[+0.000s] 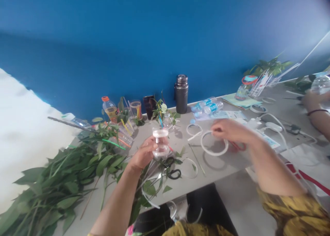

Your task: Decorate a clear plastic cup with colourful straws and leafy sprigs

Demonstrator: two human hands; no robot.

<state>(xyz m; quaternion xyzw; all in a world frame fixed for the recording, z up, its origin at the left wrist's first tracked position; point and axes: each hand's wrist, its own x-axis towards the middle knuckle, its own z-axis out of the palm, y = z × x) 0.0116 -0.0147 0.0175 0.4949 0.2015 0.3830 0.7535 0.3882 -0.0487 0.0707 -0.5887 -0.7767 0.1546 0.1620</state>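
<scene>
My left hand (145, 151) is closed round a clear plastic cup (161, 150) with a white band near its top, held upright over the table. To the right, my right hand (227, 130) pinches a white ring (214, 154) by its upper right side. The ring hangs a little above the table and casts a shadow. A pair of black-handled scissors (174, 174) lies among cut leaves and stems below the cup. Another white ring (194, 129) with a loose tail rests between the hands. Behind the cup stands a clear bottle with leafy sprigs (163, 108).
A large pile of leafy stems (51, 184) covers the left side. A dark flask (182, 95) and a phone (149, 106) stand against the blue wall. Plastic bottles (211, 107) lie behind my right hand. At far right, another person's hand (316, 100) holds a bottle.
</scene>
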